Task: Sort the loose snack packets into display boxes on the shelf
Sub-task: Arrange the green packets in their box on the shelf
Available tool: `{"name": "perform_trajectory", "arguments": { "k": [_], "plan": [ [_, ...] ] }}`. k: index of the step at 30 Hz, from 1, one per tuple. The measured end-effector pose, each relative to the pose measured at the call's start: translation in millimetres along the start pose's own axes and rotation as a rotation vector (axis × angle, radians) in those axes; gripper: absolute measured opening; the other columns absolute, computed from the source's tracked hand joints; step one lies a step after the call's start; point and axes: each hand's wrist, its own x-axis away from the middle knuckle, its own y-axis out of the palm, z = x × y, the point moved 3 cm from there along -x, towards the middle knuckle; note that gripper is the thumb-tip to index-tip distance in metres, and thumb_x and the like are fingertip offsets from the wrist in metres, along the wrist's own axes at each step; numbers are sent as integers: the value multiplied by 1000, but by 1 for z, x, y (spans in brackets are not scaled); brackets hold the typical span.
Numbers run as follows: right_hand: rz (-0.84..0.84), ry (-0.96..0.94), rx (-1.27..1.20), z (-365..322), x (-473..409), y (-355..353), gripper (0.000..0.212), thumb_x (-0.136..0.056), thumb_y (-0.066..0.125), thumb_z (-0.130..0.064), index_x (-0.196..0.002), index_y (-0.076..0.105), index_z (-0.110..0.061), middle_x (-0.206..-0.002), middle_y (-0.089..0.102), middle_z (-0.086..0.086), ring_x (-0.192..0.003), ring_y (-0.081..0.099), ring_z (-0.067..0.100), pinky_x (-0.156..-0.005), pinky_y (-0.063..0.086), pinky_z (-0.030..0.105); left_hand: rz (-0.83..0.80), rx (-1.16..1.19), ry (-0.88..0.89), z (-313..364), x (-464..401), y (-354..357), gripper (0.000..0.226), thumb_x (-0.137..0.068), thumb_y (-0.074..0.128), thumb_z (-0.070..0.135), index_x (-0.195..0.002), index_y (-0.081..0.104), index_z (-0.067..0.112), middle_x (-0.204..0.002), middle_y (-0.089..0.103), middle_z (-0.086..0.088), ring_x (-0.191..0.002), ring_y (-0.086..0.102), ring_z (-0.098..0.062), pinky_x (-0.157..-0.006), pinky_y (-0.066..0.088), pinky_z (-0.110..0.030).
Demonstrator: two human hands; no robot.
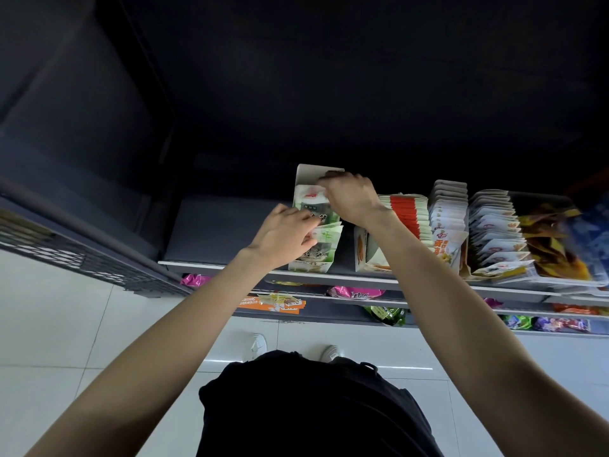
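At the far left a dark mesh panel (66, 255) slants down toward the white tiled floor (59, 324). Right of it, the grey shelf (211, 225) carries a row of display boxes. The left hand (283, 239) reaches over the front of the green-and-white display box (313, 258), its fingers curled onto the green snack packets (324, 232) standing in it; this grip is narrow, pinching the packet tops. Just beyond, the right hand (352, 199) is at the back of the same box, fingers closed on a white packet (308, 194) with a red mark, near the box's raised back flap (313, 173). Right of that box, apart from it, stands an orange-and-white box (369, 255) of red-topped packets (408, 212), then a row of white packets (448, 209), then another white row (494, 232), and yellow-brown bags (553, 245) at the far right. Lower shelves hold pink and green bags (356, 291).
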Motion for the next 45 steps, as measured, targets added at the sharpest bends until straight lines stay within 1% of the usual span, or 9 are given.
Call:
{"name": "perform_trajectory", "arguments": {
  "k": [5, 11, 23, 27, 29, 32, 35, 38, 45],
  "plan": [
    [218, 63, -94, 6, 8, -14, 38, -90, 50, -12, -127, 54, -23, -125, 57, 3, -109, 58, 31, -84, 47, 37, 5, 4, -19, 0, 2, 4, 37, -95, 48, 36, -125, 54, 16, -119, 61, 1, -111, 54, -18, -95, 31, -32],
    [66, 69, -244, 12, 3, -1, 53, -88, 53, -10, -137, 44, -27, -131, 53, 2, -120, 49, 26, -92, 45, 38, 18, -13, -20, 0, 1, 2, 38, -95, 47, 37, -126, 53, 15, -116, 63, 0, -109, 56, -19, -94, 32, -33],
    [26, -83, -261, 13, 19, 6, 32, -91, 53, -13, -119, 62, -28, -114, 66, -1, -106, 59, 23, -80, 39, 29, 300, -42, -27, 0, 9, -2, 36, -61, 83, 35, -86, 68, 13, -81, 67, -2, -73, 62, -23, -66, 46, -28],
    [119, 7, -345, 16, 11, 9, 46, -89, 52, -11, -131, 52, -29, -115, 65, 4, -97, 62, 24, -86, 48, 33, 306, -3, -89, -2, 11, -1, 52, -65, 82, 38, -107, 63, 13, -100, 63, -5, -87, 59, -24, -75, 47, -34],
    [131, 30, -424, 17, 5, 13, 58, -90, 53, -11, -144, 37, -25, -137, 51, 8, -118, 53, 25, -97, 46, 39, 265, 67, -156, -3, 10, 0, 67, -69, 80, 36, -126, 54, 11, -119, 56, -9, -105, 55, -26, -85, 47, -38],
    [205, 114, -562, 22, 6, 18, 57, -95, 47, -8, -148, 26, -10, -154, 27, 10, -142, 24, 24, -110, 28, 27, 201, 359, -299, -8, 7, 5, 88, -75, 75, 33, -146, 28, 9, -147, 32, -10, -131, 38, -24, -102, 38, -38],
    [271, 299, -822, 26, 21, 31, 49, -98, 43, -14, -145, 32, -7, -147, 37, 12, -134, 37, 24, -105, 29, 22, 130, 700, -514, -10, 5, 15, 94, -80, 73, 28, -150, 12, 11, -155, 19, -5, -141, 22, -18, -110, 29, -35],
    [312, 300, -823, 22, 36, 44, 45, -97, 49, -21, -139, 42, -7, -138, 46, 11, -126, 44, 24, -103, 37, 30, 199, 852, -707, -10, 8, 20, 84, -85, 69, 24, -150, 17, 12, -153, 26, -5, -139, 29, -18, -111, 32, -36],
    [290, 197, -634, 14, 36, 46, 56, -93, 55, -35, -142, 36, -14, -143, 37, 8, -128, 37, 28, -97, 42, 41, 227, 674, -739, -15, -12, 29, 72, -85, 68, 24, -145, 30, 12, -149, 32, -6, -126, 45, -25, -90, 47, -37]
  ]
}}
